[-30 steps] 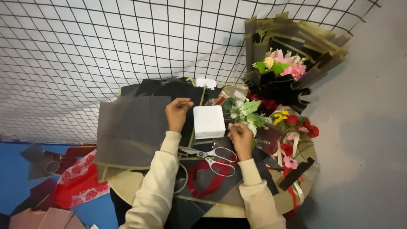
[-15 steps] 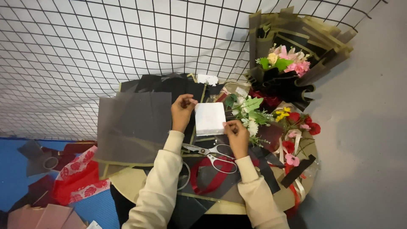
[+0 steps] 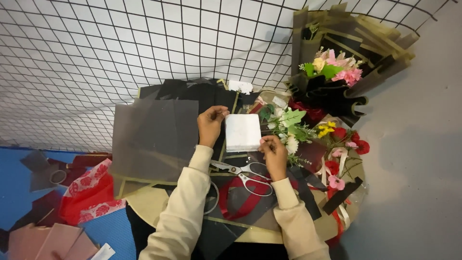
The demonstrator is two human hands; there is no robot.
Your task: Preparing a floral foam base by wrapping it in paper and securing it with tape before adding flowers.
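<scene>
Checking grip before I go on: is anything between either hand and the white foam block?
Nothing visible. The left hand holds the white foam block at its left edge and the right hand at its lower right corner.

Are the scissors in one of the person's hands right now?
No, the scissors lie on the table while the left hand and right hand hold the white block.

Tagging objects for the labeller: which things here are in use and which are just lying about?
In use:
left hand
right hand
white foam block, held between both hands

Lying about:
silver scissors
grey translucent wrapping sheet
black-wrapped pink bouquet
loose artificial flowers
red patterned paper
</scene>
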